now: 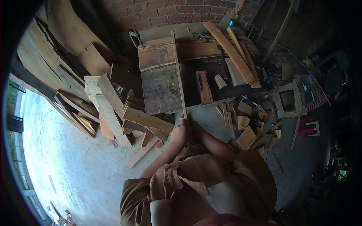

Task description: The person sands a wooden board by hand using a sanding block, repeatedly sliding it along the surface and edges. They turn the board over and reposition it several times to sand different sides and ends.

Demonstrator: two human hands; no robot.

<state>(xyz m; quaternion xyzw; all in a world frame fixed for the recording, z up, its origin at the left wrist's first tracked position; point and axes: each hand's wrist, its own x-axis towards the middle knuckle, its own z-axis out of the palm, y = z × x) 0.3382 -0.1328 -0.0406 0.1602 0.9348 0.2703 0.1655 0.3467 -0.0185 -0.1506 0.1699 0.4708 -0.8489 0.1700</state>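
A person is gripping the near end of a long, thin wooden slat lying across the workbench, left hand and right hand with fingers curled around it (holding it flat and straight seems wise).

Item: wooden strip, one piece. Long, very thin and narrow, pale brown, straight along its full length, unbroken. Pose: set on edge, running lengthwise away from the person. It crosses the top of the dark workbench from the near edge to the far end by the brick wall. Near end: overhangs the bench edge and is clasped between the left hand and the right hand, both closed around it close together.
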